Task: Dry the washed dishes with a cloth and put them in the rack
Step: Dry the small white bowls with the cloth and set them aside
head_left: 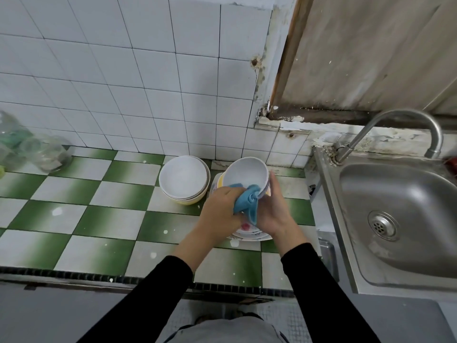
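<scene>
Well off to the left of the left hand (220,206), hard against the tiled wall (148,82): a few clear jars (47,154), standing on the green-and-white checked counter (99,219). Nearer, just left of that hand and a little beyond it: a stack of bowls (183,180), nested mouth up, apart from anything held. Left hand curled round a bunched blue cloth (247,201), pressing it over the near rim and into the inside of a white bowl (247,174). Bowl held up off the counter between the two hands, just ahead of the left knuckles, tilted, mouth facing back and up toward the camera. Round, so no long axis to speak of, only the tilt of the mouth to mind. Right hand (274,211) wrapped round the bowl's right outer wall from below, fingers reaching up along it, apparently bearing the weight. Straight beneath both hands: a pile of plates (249,235) with a red pattern, mostly hidden by wrists and cloth. Further out to the right of the right hand, well apart: a steel sink (395,206) with a curved tap (395,125) over it. No rack anywhere in view. Judged from this: drying of this one bowl under way, inside being wiped, outside likely to follow. Coming move probably a turn of the bowl by the right hand under the cloth, with cloth and bowl already touching and both hands equally close. Direction of the setting-down impossible to tell with no rack in sight. Risk: a wet bowl slipping onto the plates below.
</scene>
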`<action>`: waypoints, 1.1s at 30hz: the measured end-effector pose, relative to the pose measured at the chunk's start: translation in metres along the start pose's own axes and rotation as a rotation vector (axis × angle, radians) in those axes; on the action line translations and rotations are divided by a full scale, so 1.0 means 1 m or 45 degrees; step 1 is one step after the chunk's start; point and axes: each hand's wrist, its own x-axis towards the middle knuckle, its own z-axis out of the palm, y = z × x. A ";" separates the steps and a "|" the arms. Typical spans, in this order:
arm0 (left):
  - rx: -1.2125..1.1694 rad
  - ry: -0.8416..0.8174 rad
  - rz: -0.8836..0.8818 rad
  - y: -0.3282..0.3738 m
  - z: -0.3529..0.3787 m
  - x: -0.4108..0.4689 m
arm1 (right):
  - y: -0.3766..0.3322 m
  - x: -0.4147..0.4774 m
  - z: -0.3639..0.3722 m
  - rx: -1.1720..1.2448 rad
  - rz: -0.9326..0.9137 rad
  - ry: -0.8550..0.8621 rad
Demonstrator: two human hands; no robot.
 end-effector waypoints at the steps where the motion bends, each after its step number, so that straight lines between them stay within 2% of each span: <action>1: -0.177 0.080 -0.137 0.005 -0.002 0.004 | 0.002 -0.001 0.000 0.031 -0.020 -0.016; 3: -0.578 0.176 -0.502 0.015 -0.006 0.011 | 0.007 0.000 -0.002 0.071 -0.070 -0.016; 5: -1.088 0.257 -0.735 0.015 -0.007 0.014 | 0.012 0.000 -0.001 0.095 -0.135 0.015; 8: -1.622 0.290 -0.869 0.007 -0.004 0.009 | 0.012 -0.002 0.002 0.198 -0.279 0.028; 11: -1.778 0.267 -0.943 0.000 -0.001 0.003 | 0.007 -0.012 0.006 0.240 -0.405 -0.006; 14: -1.775 0.320 -1.079 -0.002 0.001 0.000 | 0.006 -0.018 0.006 0.219 -0.464 -0.016; 17: -1.804 0.479 -1.133 -0.003 0.002 -0.001 | -0.001 -0.023 0.010 0.121 -0.533 0.023; 21: -1.618 0.714 -1.052 0.004 0.003 0.005 | -0.006 -0.026 0.019 -0.160 -0.639 0.260; 23: -1.315 0.651 -0.883 0.012 0.009 0.004 | 0.002 -0.025 0.025 -0.452 -0.745 0.403; 25: -1.064 0.379 -0.563 0.025 0.018 0.002 | 0.011 -0.026 0.033 -0.753 -0.846 0.419; 27: -0.967 0.163 -0.379 0.030 0.026 0.003 | 0.015 -0.031 0.039 -0.947 -0.918 0.383; 30: -1.029 0.202 -0.495 0.030 0.017 0.015 | 0.013 -0.037 0.039 -1.263 -1.065 0.405; 32: -1.016 0.254 -0.595 0.022 0.013 0.019 | 0.013 -0.040 0.036 -1.347 -1.093 0.404; 33: -0.996 0.257 -0.577 0.020 0.014 0.018 | 0.014 -0.040 0.035 -1.358 -1.086 0.406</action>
